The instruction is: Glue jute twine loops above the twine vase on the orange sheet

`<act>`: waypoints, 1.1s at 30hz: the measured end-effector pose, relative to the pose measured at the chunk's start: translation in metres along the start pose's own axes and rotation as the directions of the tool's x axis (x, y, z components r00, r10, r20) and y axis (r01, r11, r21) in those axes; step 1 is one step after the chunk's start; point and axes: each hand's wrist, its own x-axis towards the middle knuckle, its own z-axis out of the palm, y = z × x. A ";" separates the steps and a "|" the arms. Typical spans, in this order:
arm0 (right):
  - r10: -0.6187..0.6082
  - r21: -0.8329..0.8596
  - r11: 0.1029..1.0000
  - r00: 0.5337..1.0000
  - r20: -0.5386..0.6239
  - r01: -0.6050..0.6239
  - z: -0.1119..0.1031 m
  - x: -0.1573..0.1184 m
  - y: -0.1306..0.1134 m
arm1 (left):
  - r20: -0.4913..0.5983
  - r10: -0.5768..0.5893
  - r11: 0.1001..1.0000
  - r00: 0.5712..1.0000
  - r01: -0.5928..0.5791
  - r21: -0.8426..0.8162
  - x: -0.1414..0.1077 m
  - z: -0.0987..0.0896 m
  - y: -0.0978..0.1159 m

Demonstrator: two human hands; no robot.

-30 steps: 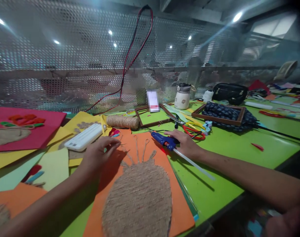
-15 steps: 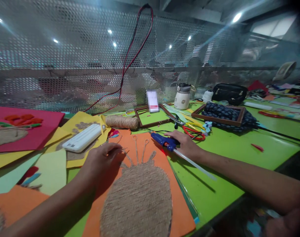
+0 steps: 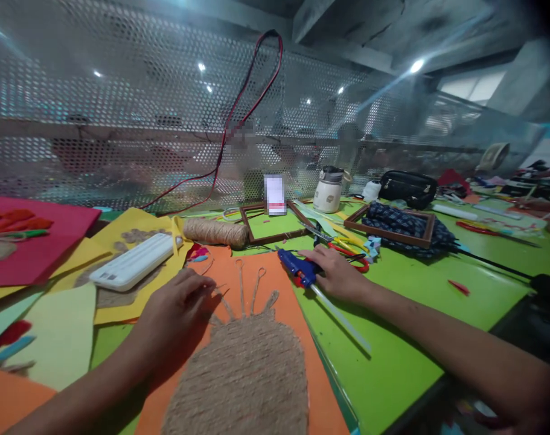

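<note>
My left hand [image 3: 186, 296] is closed in a pinch over the left side of the orange sheet [image 3: 281, 284]. A thin strand of twine [image 3: 220, 287] shows at its fingertips. Below lies a large rounded shape covered in brown twine [image 3: 247, 374], with several twine stems and loops [image 3: 255, 289] fanning from its top. To the right of the sheet, my right hand [image 3: 340, 272] has its fingers around a blue glue gun [image 3: 297, 267]. A long translucent glue stick [image 3: 340, 317] sticks out of the gun's back. The gun's handle is partly hidden by the hand.
Behind the sheet lie a twine spool [image 3: 218, 232], a wooden frame [image 3: 275, 238] and scissors [image 3: 347, 244]. A white power bank [image 3: 134, 263] rests on yellow sheets at left. Farther right are a bottle [image 3: 328, 190], another frame [image 3: 387, 232] and a folded umbrella [image 3: 404, 223].
The view has shifted, moving the scene left and down. The glue gun has turned, its glue stick now pointing more steeply toward me. My left hand keeps its pinch beside the twine stems.
</note>
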 end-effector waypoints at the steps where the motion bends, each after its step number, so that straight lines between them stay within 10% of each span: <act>1: 0.004 0.004 1.000 1.000 -0.010 -0.004 -0.001 0.000 0.002 | -0.006 -0.049 0.999 0.999 0.049 -0.013 0.002 -0.003 0.000; 6: 0.002 0.026 1.000 0.999 -0.033 -0.001 -0.001 0.000 0.014 | -0.103 -0.273 0.957 0.956 0.260 -0.129 0.011 -0.015 -0.003; 16: 0.074 -0.043 0.996 0.997 -0.016 -0.074 0.002 -0.003 0.015 | -0.057 -0.347 0.880 0.936 0.304 -0.365 0.016 -0.011 -0.014; 33: 0.200 -0.187 0.962 0.980 -0.009 -0.198 0.005 0.008 0.022 | -0.093 -0.289 0.957 0.953 0.286 -0.052 0.017 -0.021 -0.006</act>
